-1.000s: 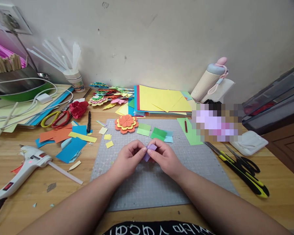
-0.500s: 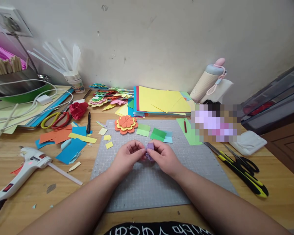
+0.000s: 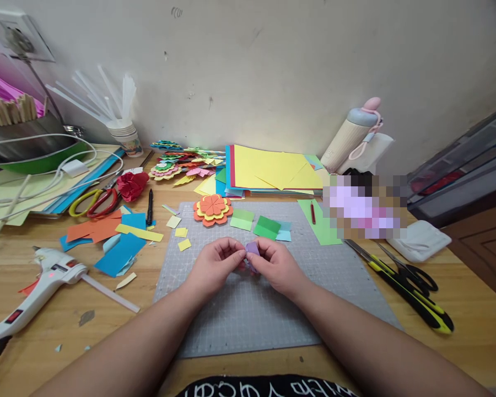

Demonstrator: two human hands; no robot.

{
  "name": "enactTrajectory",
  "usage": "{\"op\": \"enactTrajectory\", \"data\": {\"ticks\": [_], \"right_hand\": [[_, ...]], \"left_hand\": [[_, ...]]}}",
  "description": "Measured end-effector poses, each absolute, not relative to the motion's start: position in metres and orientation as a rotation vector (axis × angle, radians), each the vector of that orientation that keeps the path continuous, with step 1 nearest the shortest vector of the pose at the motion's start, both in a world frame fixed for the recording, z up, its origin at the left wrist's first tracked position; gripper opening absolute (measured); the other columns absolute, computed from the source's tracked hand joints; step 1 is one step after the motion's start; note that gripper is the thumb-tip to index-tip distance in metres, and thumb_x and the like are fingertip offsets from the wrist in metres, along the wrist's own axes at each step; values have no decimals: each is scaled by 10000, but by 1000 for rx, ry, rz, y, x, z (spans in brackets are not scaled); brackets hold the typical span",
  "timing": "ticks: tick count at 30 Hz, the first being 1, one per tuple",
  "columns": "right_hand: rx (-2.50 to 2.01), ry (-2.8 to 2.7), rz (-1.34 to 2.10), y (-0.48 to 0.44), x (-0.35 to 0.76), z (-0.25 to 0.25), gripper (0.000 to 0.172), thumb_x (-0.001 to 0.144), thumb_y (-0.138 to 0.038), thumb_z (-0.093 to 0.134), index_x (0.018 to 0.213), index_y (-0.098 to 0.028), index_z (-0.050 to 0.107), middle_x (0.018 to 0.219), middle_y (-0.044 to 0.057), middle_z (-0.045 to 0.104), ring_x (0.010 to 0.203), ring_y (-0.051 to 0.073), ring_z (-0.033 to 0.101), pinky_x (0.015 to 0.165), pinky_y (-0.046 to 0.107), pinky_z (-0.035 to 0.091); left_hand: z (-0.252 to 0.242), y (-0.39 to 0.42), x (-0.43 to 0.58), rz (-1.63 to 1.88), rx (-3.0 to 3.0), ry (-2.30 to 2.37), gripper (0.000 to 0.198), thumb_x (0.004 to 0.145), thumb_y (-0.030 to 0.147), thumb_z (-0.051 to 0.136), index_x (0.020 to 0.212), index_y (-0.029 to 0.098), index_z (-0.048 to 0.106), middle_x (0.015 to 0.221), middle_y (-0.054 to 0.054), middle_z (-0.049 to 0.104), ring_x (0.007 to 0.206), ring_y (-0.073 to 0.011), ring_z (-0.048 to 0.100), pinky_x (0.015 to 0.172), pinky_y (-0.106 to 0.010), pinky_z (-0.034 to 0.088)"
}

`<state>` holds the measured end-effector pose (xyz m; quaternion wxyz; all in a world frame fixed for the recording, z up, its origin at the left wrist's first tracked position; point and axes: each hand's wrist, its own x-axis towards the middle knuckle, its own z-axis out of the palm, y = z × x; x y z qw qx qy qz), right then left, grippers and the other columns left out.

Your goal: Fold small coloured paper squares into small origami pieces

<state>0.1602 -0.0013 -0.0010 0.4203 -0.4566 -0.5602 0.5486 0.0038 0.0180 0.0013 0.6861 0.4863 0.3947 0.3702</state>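
Between my fingertips is a small piece of purple paper (image 3: 253, 248), partly covered by both thumbs. My left hand (image 3: 220, 262) pinches its left side; my right hand (image 3: 276, 264) grips it from the right. Both hands are over the grey cutting mat (image 3: 248, 325). Just beyond them lie a folded light green paper (image 3: 242, 219), a folded dark green paper (image 3: 267, 226) and a light blue paper (image 3: 284, 231). A layered orange and yellow paper flower (image 3: 213, 209) rests on the mat's far left part.
On the left are a hot glue gun (image 3: 45, 286), paper scraps (image 3: 119, 255), a black pen (image 3: 150, 207) and red-yellow scissors (image 3: 103, 201). A utility knife (image 3: 413, 298) and black scissors (image 3: 415, 277) lie right. Coloured sheets (image 3: 273, 165) and a bottle (image 3: 351, 135) are at the back.
The purple paper has turned slightly in my fingers, and a flatter face of it shows now. Both hands stay in nearly the same place.
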Motion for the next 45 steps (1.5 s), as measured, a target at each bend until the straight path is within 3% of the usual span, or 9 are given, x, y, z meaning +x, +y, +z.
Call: {"op": "enactTrajectory", "data": {"ticks": [9,18,27,45], "right_hand": [[-1175,-1482,1309,-1,163,-7,213,851,-281,524,664,-181,546,607,-19,523,567,115,471,537,251,365],[-1181,-1406,1361,-2,160,-6,223,822,-300,515,632,-183,512,555,-26,503,518,112,460,510,254,371],[-1132,-1337,1408,-1,162,-6,208,832,-333,507,691,-182,527,561,-33,499,513,107,467,519,251,381],[-1073,-1418,1398,-2,162,-2,201,818,-287,538,646,-184,541,553,-29,521,530,111,462,527,246,358]], "left_hand": [[-3,21,3,845,1136,918,240,734,357,689,748,147,572,640,18,605,594,-110,576,614,-245,457],[1,17,2,889,1231,997,138,720,241,701,688,150,603,629,25,594,600,-106,531,598,-232,399],[-4,24,0,792,968,808,250,745,378,702,746,136,640,718,-13,640,638,-115,593,671,-266,485],[1,25,-3,692,830,697,187,691,251,786,711,118,656,651,-12,667,609,-105,622,646,-230,462]]}}
